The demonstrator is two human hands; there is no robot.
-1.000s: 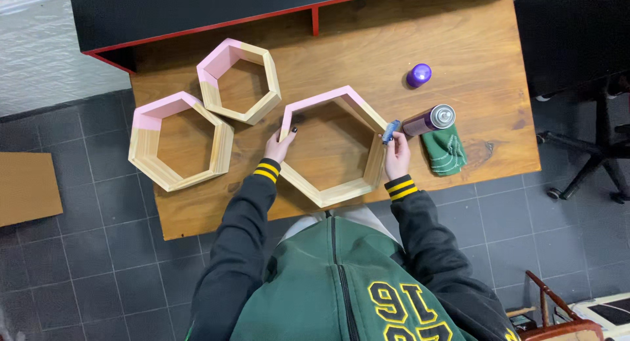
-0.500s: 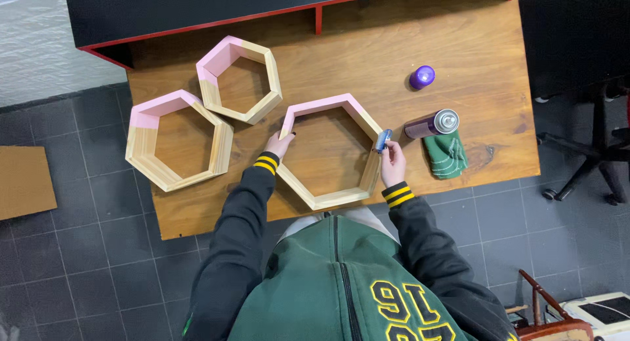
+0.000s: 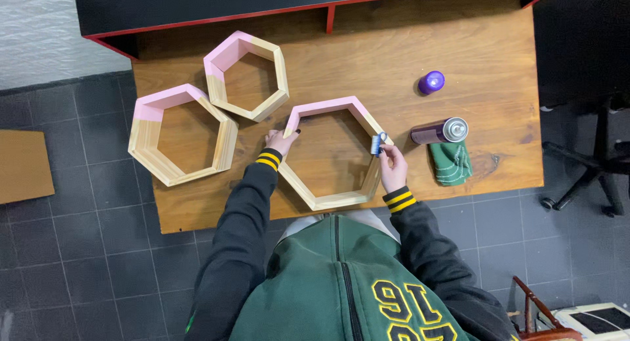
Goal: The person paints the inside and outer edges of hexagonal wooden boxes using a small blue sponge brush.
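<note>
A hexagonal wooden frame (image 3: 331, 200) with a pink upper part lies on the wooden table (image 3: 367, 59) in front of me. My left hand (image 3: 281, 141) grips its left edge. My right hand (image 3: 392, 167) holds a small blue brush (image 3: 377, 143) against the inside of the frame's right wall.
Two more pink-topped hexagonal frames lie to the left, one (image 3: 180, 134) at the table's left edge and a smaller one (image 3: 247, 75) behind it. A purple spray can (image 3: 438, 131) lies on its side beside a green cloth (image 3: 450, 162). A purple cap (image 3: 431, 82) stands further back. A black chair (image 3: 590, 157) stands at the right.
My right hand with the brush has shifted slightly left, from the frame's outer right corner to its inner right wall. My left hand keeps its grip on the left edge.
</note>
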